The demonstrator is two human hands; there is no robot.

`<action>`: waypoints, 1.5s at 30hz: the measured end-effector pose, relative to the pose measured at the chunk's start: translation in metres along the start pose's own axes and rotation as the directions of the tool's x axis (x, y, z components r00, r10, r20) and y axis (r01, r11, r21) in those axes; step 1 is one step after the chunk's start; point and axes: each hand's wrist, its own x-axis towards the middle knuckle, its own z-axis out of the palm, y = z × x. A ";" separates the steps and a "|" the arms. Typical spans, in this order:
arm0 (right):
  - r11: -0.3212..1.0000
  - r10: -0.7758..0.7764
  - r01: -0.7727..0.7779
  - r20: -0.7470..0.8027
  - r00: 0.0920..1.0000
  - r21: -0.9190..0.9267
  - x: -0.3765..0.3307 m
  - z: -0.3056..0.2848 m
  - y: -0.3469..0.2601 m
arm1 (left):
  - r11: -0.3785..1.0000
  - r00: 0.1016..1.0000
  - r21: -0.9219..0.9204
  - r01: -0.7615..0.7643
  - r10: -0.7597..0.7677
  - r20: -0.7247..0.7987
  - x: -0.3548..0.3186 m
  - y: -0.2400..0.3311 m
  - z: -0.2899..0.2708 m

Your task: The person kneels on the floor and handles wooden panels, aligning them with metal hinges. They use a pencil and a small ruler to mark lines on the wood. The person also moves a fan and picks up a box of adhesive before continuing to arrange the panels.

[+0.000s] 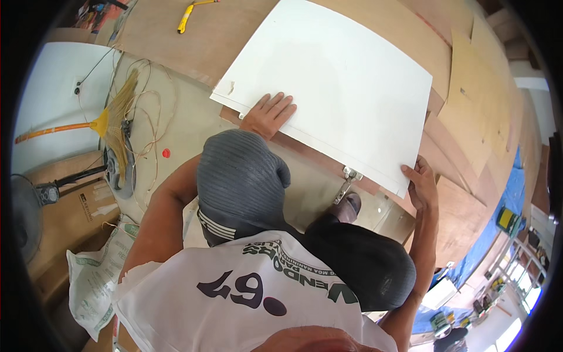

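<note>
White cabinet door [334, 88] is lying flat on brown boards [176, 50], right in front of the person. Left hand [267, 117] is resting palm-down at its near-left edge, fingers slightly apart. Right hand [423, 183] is gripping the near-right corner, thumb on top, fingers clamped on the edge. Metal hinge [351, 174] is sticking out of the near edge. Yellow utility knife [185, 19] is lying beyond, far left.
</note>
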 end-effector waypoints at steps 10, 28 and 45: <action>0.927 0.074 -0.057 -0.033 0.997 0.370 0.012 0.006 -0.009 | 0.968 0.954 0.023 -0.249 0.249 -0.169 0.031 -0.022 -0.051; 0.886 -0.024 0.041 -0.043 0.999 0.462 0.032 0.021 0.078 | 0.976 0.975 -0.007 -0.217 0.216 -0.040 -0.003 -0.009 0.006; 0.865 -0.477 0.497 -0.196 0.857 0.068 0.019 0.013 -0.066 | 0.954 0.905 0.115 -0.276 0.298 -0.303 0.077 -0.032 -0.050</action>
